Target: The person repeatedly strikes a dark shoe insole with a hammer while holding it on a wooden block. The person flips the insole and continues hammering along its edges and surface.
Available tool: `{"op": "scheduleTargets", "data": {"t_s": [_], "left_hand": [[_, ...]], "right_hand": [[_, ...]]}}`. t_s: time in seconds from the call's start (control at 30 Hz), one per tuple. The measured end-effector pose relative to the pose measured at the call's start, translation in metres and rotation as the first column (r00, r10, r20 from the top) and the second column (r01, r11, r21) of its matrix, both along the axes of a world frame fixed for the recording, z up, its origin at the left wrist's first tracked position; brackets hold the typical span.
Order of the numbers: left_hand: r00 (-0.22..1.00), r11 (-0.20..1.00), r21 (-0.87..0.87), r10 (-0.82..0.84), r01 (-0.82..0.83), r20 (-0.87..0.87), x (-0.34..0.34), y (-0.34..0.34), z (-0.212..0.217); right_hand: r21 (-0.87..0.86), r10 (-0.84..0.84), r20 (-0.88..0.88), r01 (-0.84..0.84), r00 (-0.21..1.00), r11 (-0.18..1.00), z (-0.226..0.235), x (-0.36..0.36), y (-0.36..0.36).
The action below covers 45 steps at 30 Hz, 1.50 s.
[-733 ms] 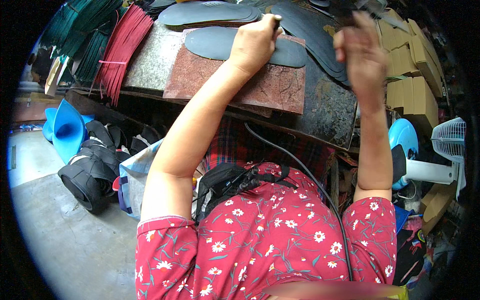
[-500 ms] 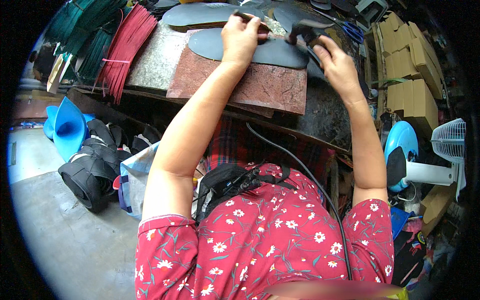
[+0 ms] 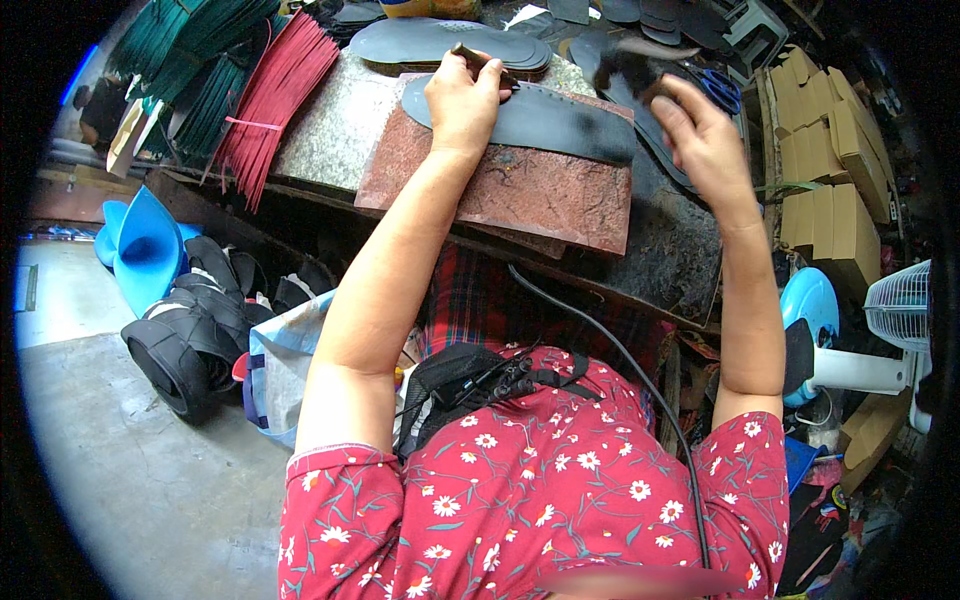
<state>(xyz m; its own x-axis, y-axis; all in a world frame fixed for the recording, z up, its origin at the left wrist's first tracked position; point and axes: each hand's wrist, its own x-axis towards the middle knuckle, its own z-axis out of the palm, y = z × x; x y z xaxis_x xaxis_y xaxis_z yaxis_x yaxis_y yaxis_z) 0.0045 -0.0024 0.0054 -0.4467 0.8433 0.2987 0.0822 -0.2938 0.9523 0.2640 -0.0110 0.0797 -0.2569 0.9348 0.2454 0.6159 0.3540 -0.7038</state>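
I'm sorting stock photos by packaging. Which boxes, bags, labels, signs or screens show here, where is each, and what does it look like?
Cardboard boxes: stacked at the right of the bench, plain brown, rectangular.
Bag: on the floor under the bench, by the left arm; white and pale blue, dark blue handles.
Tag: at the far left beside the green strip bundles; pale, tilted card.
No screens or signs show.

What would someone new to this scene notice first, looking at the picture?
Probably the two bare arms reaching up to a reddish stone slab at the top centre, where a dark shoe sole lies. The left hand presses on the sole and grips a thin tool; the right hand is raised beside it with a blurred dark object. The bundles of red strips and green strips at the upper left also stand out.
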Motion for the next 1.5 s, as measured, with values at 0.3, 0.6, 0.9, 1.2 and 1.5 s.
{"op": "scheduleTargets", "data": {"t_s": [0.3, 0.6, 0.9, 1.2, 1.5], "left_hand": [[0.627, 0.972, 0.232, 0.193, -0.019, -0.755, 0.006, -0.001, 0.007], [0.991, 0.993, -0.003, -0.116, 0.117, 0.073, -0.003, 0.011, -0.003], [0.749, 0.988, 0.154, 0.084, 0.025, -0.657, 0.005, 0.003, 0.011], [0.988, 0.991, -0.017, -0.132, 0.134, 0.084, 0.007, 0.014, -0.005], [0.772, 0.975, 0.203, 0.057, 0.095, -0.633, 0.013, 0.006, 0.005]], "right_hand": [[0.52, 0.217, -0.22, -0.074, 0.951, 0.851, 0.044, -0.048, -0.021], [0.186, -0.142, 0.268, 0.093, 0.953, 0.978, -0.034, -0.006, -0.001], [0.422, 0.283, -0.362, -0.114, 0.888, 0.899, 0.044, -0.025, -0.024], [0.062, -0.141, 0.126, 0.134, 0.982, 0.989, -0.044, 0.001, 0.007], [0.352, 0.224, -0.365, -0.088, 0.904, 0.932, 0.04, -0.009, -0.026]]}}
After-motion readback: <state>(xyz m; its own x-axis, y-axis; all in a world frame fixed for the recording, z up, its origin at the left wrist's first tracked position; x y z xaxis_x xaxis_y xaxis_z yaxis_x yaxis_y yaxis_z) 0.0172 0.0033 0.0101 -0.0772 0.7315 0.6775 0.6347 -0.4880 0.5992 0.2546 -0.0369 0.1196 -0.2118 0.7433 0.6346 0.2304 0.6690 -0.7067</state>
